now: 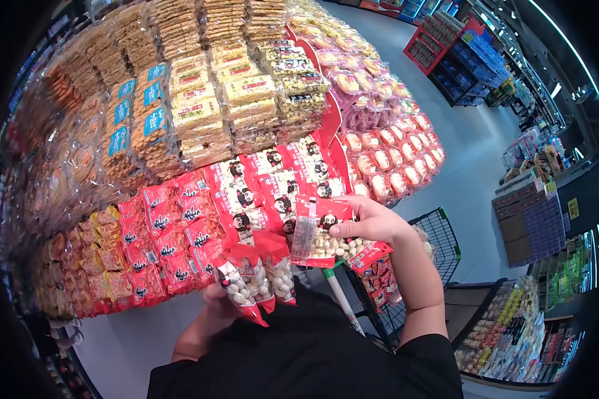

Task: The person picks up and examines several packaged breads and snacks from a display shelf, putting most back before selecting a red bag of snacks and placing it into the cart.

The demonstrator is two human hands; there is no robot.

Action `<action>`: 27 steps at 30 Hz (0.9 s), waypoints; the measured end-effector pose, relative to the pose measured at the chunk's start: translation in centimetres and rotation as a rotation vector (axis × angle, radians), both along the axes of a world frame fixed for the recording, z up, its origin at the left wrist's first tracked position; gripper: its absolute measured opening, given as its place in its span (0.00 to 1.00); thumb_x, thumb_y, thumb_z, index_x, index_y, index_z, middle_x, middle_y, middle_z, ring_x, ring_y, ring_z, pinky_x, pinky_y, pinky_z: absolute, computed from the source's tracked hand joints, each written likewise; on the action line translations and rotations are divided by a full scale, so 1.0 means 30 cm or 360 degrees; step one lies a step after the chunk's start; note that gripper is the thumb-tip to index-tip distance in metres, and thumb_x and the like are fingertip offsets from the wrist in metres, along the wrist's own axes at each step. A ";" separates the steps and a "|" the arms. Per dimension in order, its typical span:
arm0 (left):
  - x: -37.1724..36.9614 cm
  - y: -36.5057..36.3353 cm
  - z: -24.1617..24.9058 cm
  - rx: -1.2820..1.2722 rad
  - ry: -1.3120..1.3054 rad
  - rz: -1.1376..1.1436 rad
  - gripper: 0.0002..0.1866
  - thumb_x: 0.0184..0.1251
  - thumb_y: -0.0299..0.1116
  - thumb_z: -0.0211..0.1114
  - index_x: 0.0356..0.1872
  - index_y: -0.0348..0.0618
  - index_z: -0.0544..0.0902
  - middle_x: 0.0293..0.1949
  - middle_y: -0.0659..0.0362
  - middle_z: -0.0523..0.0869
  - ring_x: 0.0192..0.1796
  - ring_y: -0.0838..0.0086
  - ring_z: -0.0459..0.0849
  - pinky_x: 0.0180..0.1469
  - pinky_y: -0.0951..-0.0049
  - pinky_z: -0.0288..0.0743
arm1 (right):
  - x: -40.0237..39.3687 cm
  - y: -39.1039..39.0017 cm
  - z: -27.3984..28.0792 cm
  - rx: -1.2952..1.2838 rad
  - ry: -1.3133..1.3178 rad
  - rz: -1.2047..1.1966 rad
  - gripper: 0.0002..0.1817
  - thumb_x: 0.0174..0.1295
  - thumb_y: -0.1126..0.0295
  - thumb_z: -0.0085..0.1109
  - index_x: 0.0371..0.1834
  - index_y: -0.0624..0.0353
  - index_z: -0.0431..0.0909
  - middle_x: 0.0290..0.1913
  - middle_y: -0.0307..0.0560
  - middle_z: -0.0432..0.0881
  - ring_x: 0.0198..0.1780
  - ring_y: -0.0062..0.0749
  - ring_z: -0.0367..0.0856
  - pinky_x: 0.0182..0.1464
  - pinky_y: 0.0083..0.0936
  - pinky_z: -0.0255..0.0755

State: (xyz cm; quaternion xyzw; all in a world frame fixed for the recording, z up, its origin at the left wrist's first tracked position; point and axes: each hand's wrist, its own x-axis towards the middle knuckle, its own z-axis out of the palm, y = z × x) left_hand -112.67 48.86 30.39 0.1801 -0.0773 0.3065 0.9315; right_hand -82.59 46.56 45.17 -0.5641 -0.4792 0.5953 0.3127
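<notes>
My right hand [374, 223] is closed, thumb on top, around snack bags [305, 238] with red ends and clear windows over small pale pieces. One shows a printed label, another a black-and-white cartoon face. Lower left, my left hand [216, 298] is mostly hidden behind several red-and-clear bags of white balls [249, 276], its fingers around them. Those bags hang close in front of my black shirt. Just beyond both hands lie rows of matching red cartoon-face bags [273, 183] on the display.
Stacks of packaged crackers and pastries [199, 100] rise behind the red bags. A red divider [333, 120] separates them from round cakes [393, 159]. At my right stands a shopping cart [439, 233] with red packets inside. Boxes [529, 219] and shelves stand farther right.
</notes>
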 end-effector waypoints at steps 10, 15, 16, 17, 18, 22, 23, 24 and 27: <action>0.015 -0.026 0.039 0.0039 -0.0043 -0.0164 0.38 0.58 0.47 0.67 0.66 0.33 0.69 0.56 0.45 0.80 0.61 0.56 0.78 0.68 0.54 0.67 | -0.066 0.009 -0.003 -0.0016 -0.0118 0.0439 0.22 0.67 0.72 0.64 0.64 0.60 0.75 0.56 0.37 0.83 0.56 0.20 0.77 0.60 0.25 0.71; 0.050 -0.033 0.034 -0.0001 -0.0145 -0.0084 0.29 0.58 0.44 0.67 0.56 0.35 0.75 0.48 0.49 0.83 0.49 0.59 0.83 0.58 0.56 0.74 | -0.074 0.025 -0.044 0.0243 -0.0260 0.0539 0.19 0.69 0.69 0.63 0.61 0.61 0.77 0.51 0.39 0.85 0.53 0.20 0.79 0.59 0.24 0.71; 0.033 -0.039 0.041 -0.0050 -0.0018 0.0070 0.28 0.59 0.43 0.65 0.56 0.35 0.75 0.48 0.49 0.82 0.49 0.61 0.83 0.56 0.58 0.74 | -0.060 0.018 -0.049 0.0087 0.0002 0.0352 0.18 0.69 0.68 0.62 0.60 0.61 0.77 0.50 0.40 0.85 0.52 0.20 0.79 0.58 0.23 0.72; 0.050 -0.026 0.052 -0.0001 0.0033 0.0142 0.32 0.59 0.46 0.64 0.59 0.34 0.73 0.47 0.49 0.83 0.48 0.63 0.82 0.56 0.60 0.73 | -0.049 0.012 -0.054 -0.0068 0.0261 0.0163 0.17 0.70 0.67 0.62 0.58 0.61 0.78 0.49 0.41 0.85 0.51 0.19 0.80 0.57 0.22 0.72; 0.049 -0.026 0.069 0.0052 0.0059 0.0190 0.33 0.59 0.48 0.63 0.59 0.34 0.72 0.45 0.50 0.83 0.46 0.63 0.81 0.56 0.60 0.72 | -0.048 0.002 -0.064 0.0102 0.0366 -0.0008 0.16 0.71 0.65 0.61 0.56 0.61 0.79 0.47 0.41 0.85 0.49 0.18 0.81 0.55 0.20 0.73; 0.054 -0.007 0.014 0.0183 -0.0028 0.0323 0.37 0.61 0.58 0.59 0.62 0.36 0.69 0.44 0.53 0.82 0.40 0.63 0.79 0.55 0.57 0.71 | 0.005 -0.025 -0.156 0.0044 0.1240 -0.0713 0.19 0.68 0.72 0.53 0.61 0.67 0.72 0.49 0.57 0.85 0.41 0.41 0.89 0.43 0.40 0.86; 0.059 -0.003 0.006 0.0176 -0.0302 0.0404 0.39 0.62 0.59 0.59 0.63 0.36 0.69 0.45 0.54 0.82 0.40 0.64 0.79 0.55 0.58 0.71 | -0.004 -0.026 -0.156 0.0046 0.1241 -0.0715 0.19 0.68 0.72 0.53 0.61 0.67 0.72 0.49 0.57 0.85 0.41 0.41 0.89 0.43 0.40 0.86; 0.047 -0.009 0.011 0.0073 -0.0293 0.0400 0.41 0.62 0.61 0.59 0.65 0.36 0.67 0.44 0.53 0.83 0.42 0.63 0.81 0.54 0.57 0.73 | -0.016 -0.024 -0.151 0.0041 0.1346 -0.0891 0.19 0.68 0.71 0.53 0.60 0.67 0.73 0.49 0.58 0.85 0.43 0.42 0.88 0.45 0.40 0.86; 0.003 -0.020 -0.025 0.0032 0.0173 0.0446 0.40 0.63 0.60 0.59 0.64 0.35 0.68 0.41 0.52 0.84 0.46 0.60 0.83 0.55 0.52 0.73 | -0.025 -0.001 -0.175 0.0103 0.1478 -0.1104 0.18 0.67 0.70 0.52 0.57 0.69 0.75 0.49 0.60 0.85 0.48 0.45 0.87 0.53 0.43 0.83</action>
